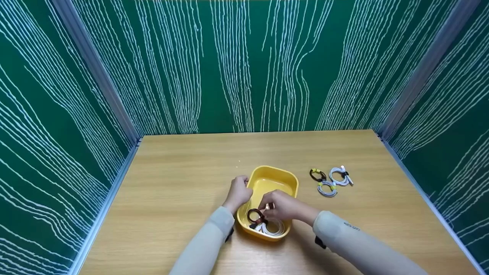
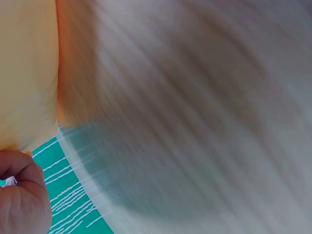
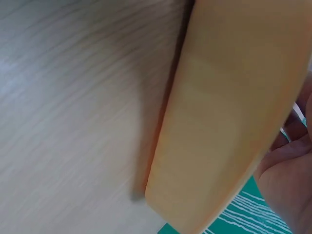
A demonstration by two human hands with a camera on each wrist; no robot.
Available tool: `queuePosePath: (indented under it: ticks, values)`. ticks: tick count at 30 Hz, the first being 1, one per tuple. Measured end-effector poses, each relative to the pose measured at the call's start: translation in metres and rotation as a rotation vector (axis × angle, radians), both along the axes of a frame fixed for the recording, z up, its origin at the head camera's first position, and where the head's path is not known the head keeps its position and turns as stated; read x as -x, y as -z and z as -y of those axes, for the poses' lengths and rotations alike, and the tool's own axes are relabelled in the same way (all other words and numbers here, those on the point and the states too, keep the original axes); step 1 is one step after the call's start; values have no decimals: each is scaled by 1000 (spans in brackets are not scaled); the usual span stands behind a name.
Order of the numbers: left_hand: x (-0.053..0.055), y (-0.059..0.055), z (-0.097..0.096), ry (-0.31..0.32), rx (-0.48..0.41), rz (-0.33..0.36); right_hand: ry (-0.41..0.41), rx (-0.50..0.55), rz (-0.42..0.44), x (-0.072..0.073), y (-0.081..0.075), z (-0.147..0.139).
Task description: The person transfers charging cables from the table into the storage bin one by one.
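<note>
Cables (image 1: 264,228) lie in the near end of the tray (image 1: 269,185). Steady it with your gripping left fingers (image 1: 242,179); whether your right fingers (image 1: 265,200), inside it, pinch one can't be told. Avoid snags.

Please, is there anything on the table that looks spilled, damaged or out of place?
Only tiny pale specks on the table, just beyond the left hand gripping the yellow tray, look odd against the plain wood; they are too small to identify.
</note>
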State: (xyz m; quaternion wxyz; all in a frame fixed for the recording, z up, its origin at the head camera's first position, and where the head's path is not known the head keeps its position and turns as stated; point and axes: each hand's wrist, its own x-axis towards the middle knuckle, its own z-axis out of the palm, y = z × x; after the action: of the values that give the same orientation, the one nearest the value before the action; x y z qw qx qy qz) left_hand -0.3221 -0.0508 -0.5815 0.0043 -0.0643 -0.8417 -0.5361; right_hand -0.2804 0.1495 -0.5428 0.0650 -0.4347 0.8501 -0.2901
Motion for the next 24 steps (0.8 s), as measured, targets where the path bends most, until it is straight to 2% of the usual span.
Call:
queuePosePath:
  ticks: [9,14,24]
  values:
    - [1,1,0,0,37,-25,51,29,12,1,-12,-10]
    - [1,1,0,0,18,-13,86,30,34,3,-16,-14]
    - [0,0,-1,8,18,10,116,82,13,6,-19,-22]
